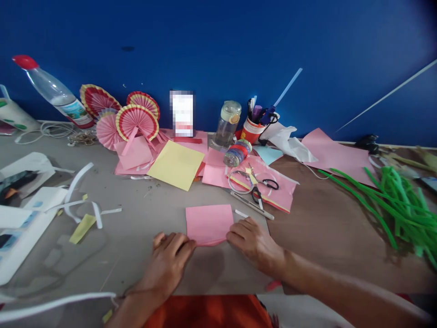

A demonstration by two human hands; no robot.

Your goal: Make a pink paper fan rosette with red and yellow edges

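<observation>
Holds the small pink paper [209,221] by its near corners on the grey table [133,259], with the left hand [172,257] mostly closed, thumb and bent fingers together at the left corner, and with the right hand [254,241] likewise curled in at the right corner; has yellow paper [177,165] lying beyond, scissors [261,181] beyond to the right, round paper fans [137,122] farther back, and green strips [403,209] well apart on the right
</observation>
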